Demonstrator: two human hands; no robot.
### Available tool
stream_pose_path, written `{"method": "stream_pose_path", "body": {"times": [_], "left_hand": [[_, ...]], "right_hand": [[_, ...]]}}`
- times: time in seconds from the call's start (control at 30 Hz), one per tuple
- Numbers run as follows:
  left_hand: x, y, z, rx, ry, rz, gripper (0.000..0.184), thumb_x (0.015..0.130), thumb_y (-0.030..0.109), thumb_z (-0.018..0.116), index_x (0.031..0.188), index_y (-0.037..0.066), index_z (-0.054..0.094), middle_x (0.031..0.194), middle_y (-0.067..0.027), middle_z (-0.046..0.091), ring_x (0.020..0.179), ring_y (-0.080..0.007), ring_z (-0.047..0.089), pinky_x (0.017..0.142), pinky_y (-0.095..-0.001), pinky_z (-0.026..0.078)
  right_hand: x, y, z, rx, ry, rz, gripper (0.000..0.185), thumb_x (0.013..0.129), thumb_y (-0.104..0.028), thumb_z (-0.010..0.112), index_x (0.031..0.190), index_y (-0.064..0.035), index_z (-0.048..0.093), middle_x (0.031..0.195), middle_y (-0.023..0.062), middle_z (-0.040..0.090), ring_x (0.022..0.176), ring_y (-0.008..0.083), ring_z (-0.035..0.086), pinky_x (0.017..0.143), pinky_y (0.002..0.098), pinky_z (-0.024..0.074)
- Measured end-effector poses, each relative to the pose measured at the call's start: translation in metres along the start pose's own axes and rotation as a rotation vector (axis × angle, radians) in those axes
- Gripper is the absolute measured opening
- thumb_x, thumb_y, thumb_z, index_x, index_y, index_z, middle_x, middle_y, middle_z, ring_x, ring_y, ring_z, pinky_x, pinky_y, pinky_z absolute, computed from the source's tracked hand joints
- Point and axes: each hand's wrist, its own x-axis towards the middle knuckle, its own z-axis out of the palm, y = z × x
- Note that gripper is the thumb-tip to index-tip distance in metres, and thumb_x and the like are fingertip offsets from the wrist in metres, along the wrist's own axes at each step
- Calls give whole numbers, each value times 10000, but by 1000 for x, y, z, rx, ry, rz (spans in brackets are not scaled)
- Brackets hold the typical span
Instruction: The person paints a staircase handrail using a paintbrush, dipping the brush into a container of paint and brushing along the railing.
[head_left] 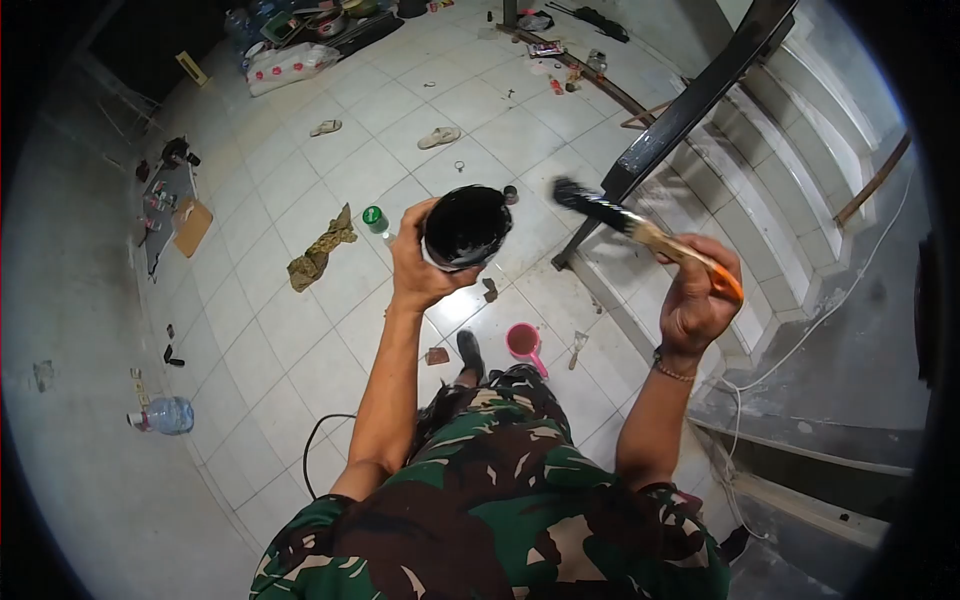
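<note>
My left hand point(425, 265) is wrapped round a can of black paint point(466, 228), its dark mouth turned up towards me. In my right hand point(703, 295) is a paintbrush point(650, 238) with a wooden handle, orange at its end. Black paint coats the bristles, which point left towards the can but stay apart from it. Just behind the brush in the view, a glossy black metal beam point(690, 110) slopes up along the stairs; whether the bristles touch it I cannot tell, though they appear clear of it.
White steps point(760, 170) rise on the right. On the tiled floor lie a pink dipper point(523, 341), a scraper point(578, 349), a green-capped bottle point(375, 220), a crumpled cloth point(322, 248) and two sandals point(439, 138). A white cable point(850, 290) runs along the right side.
</note>
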Motion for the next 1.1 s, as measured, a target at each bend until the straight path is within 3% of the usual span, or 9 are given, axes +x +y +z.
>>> {"method": "stream_pose_path", "body": {"times": [0.17, 0.27, 0.43, 0.5, 0.57, 0.63, 0.77, 0.93, 1.1], "left_hand": [[38, -14, 10, 45, -66, 177, 777, 485, 139, 825, 1155, 23, 448, 1096, -128, 550, 965, -250, 600, 864, -327, 488], [59, -29, 16, -33, -135, 142, 769, 485, 159, 819, 1148, 21, 456, 1068, -127, 566, 941, -249, 604, 860, -322, 484], [93, -81, 18, -174, -287, -51, 782, 457, 182, 819, 1138, 18, 471, 1037, -117, 598, 948, -215, 598, 873, -302, 458], [112, -110, 19, -441, -391, -182, 800, 474, 200, 824, 1164, 13, 467, 1072, -107, 593, 969, -192, 585, 887, -300, 448], [139, -129, 17, -513, -462, -167, 814, 484, 218, 826, 1181, 8, 462, 1079, -103, 590, 976, -187, 578, 889, -301, 445], [161, -155, 14, -592, -541, -164, 830, 494, 237, 828, 1199, 3, 458, 1085, -98, 587, 983, -182, 571, 892, -302, 443], [208, -198, -1, -674, -700, -196, 855, 498, 275, 832, 1215, -12, 465, 1083, -91, 581, 985, -179, 563, 898, -306, 434], [252, -232, -14, -775, -925, -230, 838, 492, 282, 831, 1197, -16, 490, 1069, -89, 586, 983, -172, 560, 904, -305, 429], [263, -237, -12, -771, -946, -175, 820, 486, 265, 824, 1183, -16, 495, 1055, -83, 590, 969, -167, 565, 886, -291, 438]], "right_hand": [[44, 0, 65, -520, -639, -194, 191, 724, -66, 709, 880, -14, 612, 803, 105, 644, 678, 214, 641, 618, 296, 503], [56, 39, 87, -510, -740, -161, 202, 724, -91, 715, 880, -33, 600, 804, 101, 636, 671, 261, 628, 602, 310, 500], [78, 89, 111, -685, -665, -122, 231, 699, -96, 726, 854, -51, 560, 759, 104, 616, 673, 289, 615, 583, 333, 495], [97, 100, 123, -671, -740, -135, 232, 693, -101, 728, 844, -51, 559, 756, 101, 618, 672, 288, 616, 581, 333, 488], [113, 111, 140, -667, -694, -152, 227, 689, -96, 728, 842, -56, 567, 760, 98, 622, 670, 284, 616, 577, 334, 483], [127, 125, 156, -819, -725, -191, 191, 683, -119, 743, 814, -40, 629, 776, 54, 661, 715, 194, 657, 637, 276, 514], [151, 164, 184, -682, -689, -269, 217, 678, -77, 727, 858, -85, 606, 780, 50, 654, 695, 251, 630, 605, 327, 490], [171, 180, 222, -769, -693, -353, 207, 710, -124, 723, 877, -116, 602, 810, 32, 663, 760, 237, 642, 657, 331, 500], [173, 169, 246, -1110, -606, -165, 218, 713, -149, 719, 831, -79, 551, 779, 54, 665, 736, 242, 649, 661, 330, 505]]}}
